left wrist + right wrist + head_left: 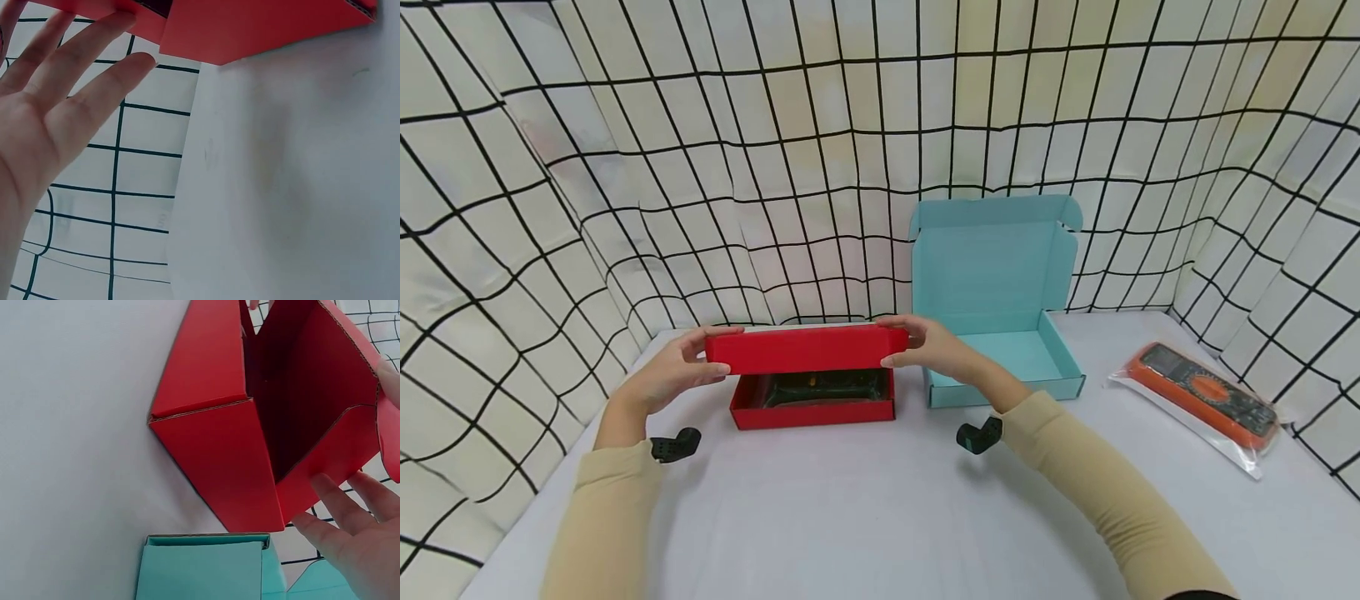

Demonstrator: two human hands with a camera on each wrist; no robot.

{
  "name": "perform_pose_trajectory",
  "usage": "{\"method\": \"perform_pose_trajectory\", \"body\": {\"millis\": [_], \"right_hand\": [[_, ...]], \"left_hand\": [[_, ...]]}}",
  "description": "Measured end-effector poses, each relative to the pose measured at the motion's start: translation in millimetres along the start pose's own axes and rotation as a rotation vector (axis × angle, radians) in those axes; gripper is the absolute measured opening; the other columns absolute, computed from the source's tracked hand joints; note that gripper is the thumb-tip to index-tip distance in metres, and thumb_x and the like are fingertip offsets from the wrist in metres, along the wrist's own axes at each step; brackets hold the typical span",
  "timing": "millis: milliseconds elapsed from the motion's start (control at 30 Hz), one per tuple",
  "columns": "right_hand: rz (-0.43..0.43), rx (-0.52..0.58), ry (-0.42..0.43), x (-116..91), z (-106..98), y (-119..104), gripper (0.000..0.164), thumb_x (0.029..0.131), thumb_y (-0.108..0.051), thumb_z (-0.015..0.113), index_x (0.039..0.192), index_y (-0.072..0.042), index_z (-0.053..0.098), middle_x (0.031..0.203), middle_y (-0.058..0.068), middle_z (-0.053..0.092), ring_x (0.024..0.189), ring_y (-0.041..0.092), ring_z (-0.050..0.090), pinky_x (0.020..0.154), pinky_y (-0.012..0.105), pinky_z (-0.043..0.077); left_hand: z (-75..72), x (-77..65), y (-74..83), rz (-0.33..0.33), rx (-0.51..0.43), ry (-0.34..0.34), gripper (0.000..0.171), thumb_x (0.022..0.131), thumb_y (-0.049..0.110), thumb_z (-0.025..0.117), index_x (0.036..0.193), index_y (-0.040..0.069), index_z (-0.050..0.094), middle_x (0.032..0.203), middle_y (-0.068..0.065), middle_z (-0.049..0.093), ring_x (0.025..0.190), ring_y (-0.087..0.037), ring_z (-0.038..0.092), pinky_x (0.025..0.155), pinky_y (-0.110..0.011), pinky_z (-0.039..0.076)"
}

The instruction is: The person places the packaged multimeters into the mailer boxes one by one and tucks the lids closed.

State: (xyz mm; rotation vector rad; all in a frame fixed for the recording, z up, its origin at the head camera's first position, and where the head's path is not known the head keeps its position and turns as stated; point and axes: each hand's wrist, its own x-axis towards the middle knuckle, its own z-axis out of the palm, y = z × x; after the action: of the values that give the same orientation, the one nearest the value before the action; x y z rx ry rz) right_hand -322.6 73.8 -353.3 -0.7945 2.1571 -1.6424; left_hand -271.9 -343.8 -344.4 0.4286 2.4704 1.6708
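A red cardboard box (812, 414) stands on the table with its hinged lid (808, 350) partly raised. Inside the base lies a dark, shiny thing (826, 388), its upper part hidden by the lid. My left hand (670, 372) holds the lid's left end, thumb near the front corner and fingers along the top. At the other end, my right hand (938, 348) grips the lid's corner between thumb and fingers. In the right wrist view, the fingers of that hand lie against the lid's side flap (334, 453).
Right of the red box, a light blue cardboard box (1000, 393) stands with its lid upright. Farther right, an orange multimeter (1210, 390) lies in a clear plastic bag. White cloth walls with a black grid (775, 175) enclose the back and sides of the table.
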Motion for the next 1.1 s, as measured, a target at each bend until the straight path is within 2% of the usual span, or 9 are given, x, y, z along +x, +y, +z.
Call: {"method": "perform_pose_trajectory", "body": {"millis": [100, 233, 333, 433, 533, 633, 767, 867, 1100], "right_hand": [[-0.011, -0.047, -0.005, -2.7, 0.3, -0.1, 0.066, 0.091, -0.017, 0.077, 0.152, -0.015, 0.050, 0.143, 0.008, 0.054, 0.119, 0.028, 0.058, 0.100, 0.056, 0.050], [-0.038, -0.101, -0.009, -3.7, 1.7, -0.2, 0.068, 0.091, -0.016, 0.078, 0.153, -0.016, 0.050, 0.148, 0.007, 0.050, 0.116, 0.026, 0.057, 0.093, 0.042, 0.055], [-0.051, -0.142, -0.013, -4.2, 2.8, 0.2, 0.068, 0.091, -0.015, 0.078, 0.153, -0.015, 0.049, 0.150, 0.007, 0.048, 0.108, 0.024, 0.057, 0.084, 0.032, 0.054], [-0.055, -0.168, -0.014, -5.0, 3.9, 0.7, 0.068, 0.091, -0.015, 0.078, 0.153, -0.014, 0.049, 0.149, 0.008, 0.049, 0.098, 0.022, 0.057, 0.075, 0.028, 0.049], [-0.057, -0.197, -0.008, -6.0, 5.3, 1.1, 0.069, 0.090, -0.016, 0.078, 0.152, -0.013, 0.050, 0.147, 0.009, 0.050, 0.094, 0.022, 0.054, 0.071, 0.030, 0.044], [-0.058, -0.240, -0.003, -6.6, 7.6, 2.3, 0.069, 0.089, -0.018, 0.079, 0.151, -0.013, 0.051, 0.148, 0.008, 0.050, 0.109, 0.022, 0.053, 0.088, 0.039, 0.052], [-0.065, -0.296, -0.004, -8.5, 11.5, 1.8, 0.068, 0.088, -0.019, 0.081, 0.150, -0.013, 0.053, 0.151, 0.009, 0.050, 0.130, 0.028, 0.048, 0.112, 0.055, 0.040], [-0.068, -0.323, -0.006, -10.0, 14.5, 0.7, 0.069, 0.088, -0.017, 0.081, 0.150, -0.013, 0.053, 0.151, 0.009, 0.050, 0.132, 0.031, 0.048, 0.112, 0.055, 0.039], [-0.055, -0.370, 0.005, -10.9, 16.9, 3.5, 0.069, 0.087, -0.017, 0.082, 0.150, -0.014, 0.053, 0.148, 0.009, 0.052, 0.130, 0.029, 0.050, 0.105, 0.052, 0.048]], "left_hand": [[0.7, 0.3, -1.8, 0.000, 0.010, -0.001, 0.064, 0.096, 0.011, 0.069, 0.153, 0.004, 0.040, 0.133, -0.006, 0.053, 0.115, -0.019, 0.058, 0.093, -0.038, 0.056], [0.4, -1.3, -1.6, 0.005, 0.027, -0.005, 0.063, 0.095, 0.010, 0.072, 0.151, 0.005, 0.043, 0.132, -0.004, 0.054, 0.113, -0.019, 0.061, 0.093, -0.041, 0.056], [0.8, -2.0, -1.3, 0.009, 0.039, -0.008, 0.062, 0.094, 0.009, 0.074, 0.149, 0.005, 0.046, 0.133, -0.005, 0.054, 0.113, -0.020, 0.061, 0.092, -0.041, 0.057], [1.3, -2.5, -0.9, 0.010, 0.052, -0.008, 0.061, 0.093, 0.008, 0.074, 0.147, 0.005, 0.047, 0.133, -0.007, 0.054, 0.113, -0.021, 0.060, 0.092, -0.042, 0.057], [1.6, -3.4, -0.2, 0.002, 0.079, -0.011, 0.063, 0.092, 0.009, 0.075, 0.148, 0.005, 0.047, 0.135, -0.011, 0.052, 0.113, -0.021, 0.059, 0.090, -0.038, 0.057], [1.7, -5.2, 1.1, -0.020, 0.100, -0.029, 0.069, 0.091, 0.011, 0.077, 0.152, 0.005, 0.045, 0.137, -0.015, 0.053, 0.111, -0.020, 0.061, 0.088, -0.034, 0.057], [1.7, -7.1, 2.1, -0.039, 0.152, -0.042, 0.074, 0.090, 0.014, 0.078, 0.155, 0.007, 0.044, 0.131, -0.017, 0.059, 0.102, -0.019, 0.065, 0.088, -0.030, 0.053], [2.1, -7.7, 1.6, -0.035, 0.199, -0.032, 0.073, 0.090, 0.016, 0.079, 0.155, 0.008, 0.046, 0.129, -0.017, 0.059, 0.097, -0.020, 0.065, 0.086, -0.030, 0.051], [5.1, -7.6, 2.4, -0.012, 0.285, -0.039, 0.072, 0.089, 0.018, 0.079, 0.154, 0.011, 0.048, 0.144, -0.020, 0.052, 0.091, -0.026, 0.065, 0.085, -0.038, 0.048]]}}
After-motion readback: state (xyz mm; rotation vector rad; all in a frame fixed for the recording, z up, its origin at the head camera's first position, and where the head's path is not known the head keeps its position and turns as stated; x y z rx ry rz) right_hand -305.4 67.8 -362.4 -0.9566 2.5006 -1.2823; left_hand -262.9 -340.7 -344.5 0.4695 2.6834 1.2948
